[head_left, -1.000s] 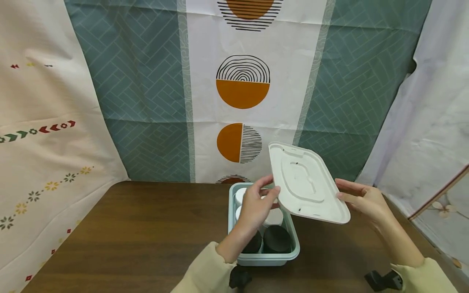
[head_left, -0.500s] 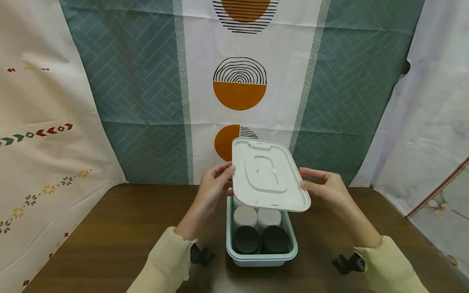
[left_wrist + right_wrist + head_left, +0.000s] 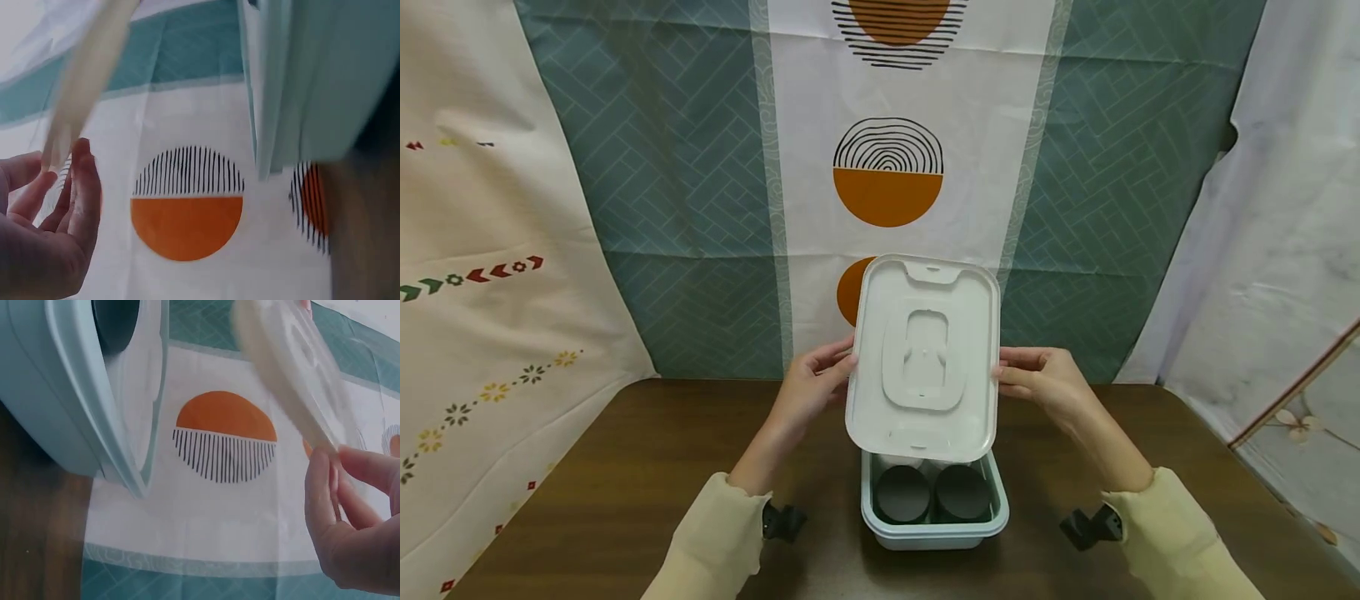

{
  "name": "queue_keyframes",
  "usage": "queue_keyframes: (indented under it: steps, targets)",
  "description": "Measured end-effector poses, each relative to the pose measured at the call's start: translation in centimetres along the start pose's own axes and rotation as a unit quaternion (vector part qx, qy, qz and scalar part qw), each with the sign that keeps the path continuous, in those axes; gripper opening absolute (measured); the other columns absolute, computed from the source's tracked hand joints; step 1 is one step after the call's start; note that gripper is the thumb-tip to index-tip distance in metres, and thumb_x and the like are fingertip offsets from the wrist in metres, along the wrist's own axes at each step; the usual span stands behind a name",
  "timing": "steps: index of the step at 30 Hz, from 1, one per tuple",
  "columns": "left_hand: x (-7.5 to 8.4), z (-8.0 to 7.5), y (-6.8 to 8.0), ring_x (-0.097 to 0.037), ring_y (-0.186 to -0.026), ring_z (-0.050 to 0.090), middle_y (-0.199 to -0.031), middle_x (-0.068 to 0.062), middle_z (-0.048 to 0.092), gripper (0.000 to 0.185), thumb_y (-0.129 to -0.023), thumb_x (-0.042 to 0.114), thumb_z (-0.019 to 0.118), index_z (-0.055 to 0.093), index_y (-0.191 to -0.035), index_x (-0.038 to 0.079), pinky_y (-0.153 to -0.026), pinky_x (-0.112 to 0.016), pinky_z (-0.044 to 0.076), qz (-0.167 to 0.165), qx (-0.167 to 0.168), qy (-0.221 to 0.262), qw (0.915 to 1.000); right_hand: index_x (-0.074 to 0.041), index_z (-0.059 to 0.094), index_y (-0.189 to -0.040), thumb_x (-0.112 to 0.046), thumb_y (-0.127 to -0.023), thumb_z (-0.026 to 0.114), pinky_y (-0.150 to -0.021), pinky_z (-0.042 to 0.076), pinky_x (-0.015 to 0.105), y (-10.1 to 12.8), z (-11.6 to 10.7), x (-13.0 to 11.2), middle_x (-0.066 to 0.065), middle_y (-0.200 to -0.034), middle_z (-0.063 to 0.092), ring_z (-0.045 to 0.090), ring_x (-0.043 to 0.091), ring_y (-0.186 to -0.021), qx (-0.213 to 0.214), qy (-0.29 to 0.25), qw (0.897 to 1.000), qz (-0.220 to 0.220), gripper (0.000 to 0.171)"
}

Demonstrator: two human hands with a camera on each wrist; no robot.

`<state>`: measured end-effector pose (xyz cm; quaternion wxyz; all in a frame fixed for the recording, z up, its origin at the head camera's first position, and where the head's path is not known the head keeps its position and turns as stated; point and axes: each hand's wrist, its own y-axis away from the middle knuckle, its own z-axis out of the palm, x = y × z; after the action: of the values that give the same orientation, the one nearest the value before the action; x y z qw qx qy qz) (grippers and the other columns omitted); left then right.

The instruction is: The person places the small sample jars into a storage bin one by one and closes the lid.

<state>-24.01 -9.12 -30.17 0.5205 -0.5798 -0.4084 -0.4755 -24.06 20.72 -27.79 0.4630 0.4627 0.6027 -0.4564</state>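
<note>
A white rectangular lid (image 3: 922,358) with rounded corners is held tilted up above a pale blue-green box (image 3: 934,533). My left hand (image 3: 811,385) pinches its left edge between thumb and fingers. At the right edge my right hand (image 3: 1043,382) pinches it in the same way. Two black-topped round containers (image 3: 902,495) show in the front of the box; white ones behind them are mostly hidden by the lid. In the left wrist view the lid (image 3: 87,75) stands apart from the box (image 3: 312,81), and the right wrist view also shows a gap.
The box stands on a dark brown wooden table (image 3: 700,467). A patterned curtain (image 3: 700,183) hangs right behind the table's back edge. Pale cloths hang at the left (image 3: 512,217) and right (image 3: 1285,250) sides.
The lid has moved left with both hands, from right of the box to over it. Its skew has straightened, and it now hides the white containers seen earlier.
</note>
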Motion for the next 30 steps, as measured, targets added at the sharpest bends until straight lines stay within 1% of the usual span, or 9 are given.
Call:
queue_keyframes:
  steps: [6,8,10,13,16,19,22,27,30]
  targets:
    - [0.4,0.1,0.8,-0.019,-0.098,0.057,-0.117,-0.009,0.061,0.033,-0.092,0.023,0.054,0.059,-0.121,0.008,-0.080,-0.033,0.049,0.082,0.045,-0.146,0.9849,0.018,0.055,-0.111,-0.005,-0.079,0.069,-0.068,0.054,0.026,0.3,0.2,-0.5,-0.006,-0.083,0.066,0.065,0.008,-0.074,0.059,0.058,0.993,-0.085,0.042]
    - [0.8,0.3,1.1,-0.020,-0.092,0.056,-0.109,-0.008,0.063,0.035,-0.094,0.029,0.050,0.060,-0.121,0.009,-0.078,-0.034,0.047,0.076,0.055,-0.176,0.9800,0.016,0.060,-0.104,-0.004,-0.077,0.071,-0.066,0.053,0.024,0.3,0.3,-0.5,-0.011,-0.079,0.066,0.065,0.007,-0.072,0.092,0.073,0.986,-0.122,0.035]
    - [1.3,0.5,1.3,-0.019,-0.088,0.055,-0.103,-0.010,0.063,0.040,-0.096,0.033,0.044,0.057,-0.124,0.007,-0.080,-0.033,0.047,0.049,0.046,-0.147,0.9869,0.015,0.064,-0.095,-0.001,-0.075,0.072,-0.063,0.052,0.020,0.3,0.5,-0.5,-0.015,-0.074,0.066,0.064,0.005,-0.070,0.126,0.094,0.973,-0.169,0.027]
    - [1.8,0.5,1.4,-0.017,-0.082,0.056,-0.102,-0.014,0.062,0.046,-0.097,0.035,0.040,0.054,-0.124,0.000,-0.082,-0.031,0.049,-0.006,0.034,-0.025,0.9991,0.014,0.066,-0.083,0.007,-0.072,0.070,-0.059,0.049,0.014,0.3,1.0,-0.1,-0.018,-0.073,0.064,0.061,0.000,-0.069,0.160,0.106,0.951,-0.244,0.014]
    - [2.0,0.4,1.5,-0.012,-0.085,0.059,-0.111,-0.010,0.061,0.047,-0.097,0.031,0.043,0.052,-0.123,-0.008,-0.082,-0.029,0.049,-0.029,0.035,0.068,0.9966,0.017,0.066,-0.079,0.017,-0.070,0.066,-0.062,0.049,0.013,0.3,1.5,0.3,-0.015,-0.080,0.066,0.062,0.000,-0.073,0.158,0.087,0.930,-0.320,0.010]
    - [1.8,0.0,1.5,-0.009,-0.082,0.060,-0.106,-0.005,0.062,0.043,-0.095,0.024,0.049,0.053,-0.119,-0.011,-0.077,-0.026,0.050,-0.031,0.032,0.094,0.9946,0.019,0.064,-0.081,0.024,-0.068,0.061,-0.069,0.051,0.017,0.3,2.0,0.6,-0.007,-0.087,0.067,0.064,0.006,-0.081,0.138,0.042,0.918,-0.368,0.014]
    - [1.5,-0.6,1.5,-0.007,-0.085,0.061,-0.109,-0.007,0.063,0.042,-0.094,0.020,0.051,0.051,-0.122,-0.010,-0.077,-0.023,0.050,-0.037,0.004,0.096,0.9947,0.017,0.065,-0.084,0.022,-0.070,0.062,-0.071,0.051,0.019,0.4,2.2,1.0,-0.004,-0.087,0.066,0.064,0.009,-0.082,0.134,0.029,0.922,-0.361,0.016]
    - [0.9,-1.6,1.5,-0.009,-0.092,0.063,-0.131,-0.014,0.050,0.044,-0.092,0.018,0.053,0.046,-0.131,-0.003,-0.079,-0.024,0.050,-0.053,-0.050,0.085,0.9937,0.013,0.066,-0.092,0.012,-0.075,0.065,-0.071,0.051,0.019,0.9,2.0,1.6,-0.011,-0.085,0.065,0.062,0.005,-0.082,0.132,0.070,0.946,-0.289,0.017]
    - [0.4,-1.9,1.4,-0.012,-0.087,0.063,-0.128,-0.014,0.052,0.046,-0.091,0.022,0.056,0.046,-0.132,0.001,-0.079,-0.028,0.051,-0.055,-0.068,0.051,0.9949,0.012,0.065,-0.098,0.005,-0.079,0.065,-0.069,0.051,0.018,1.2,1.8,2.1,-0.015,-0.086,0.066,0.062,0.004,-0.082,0.116,0.084,0.957,-0.254,0.020]
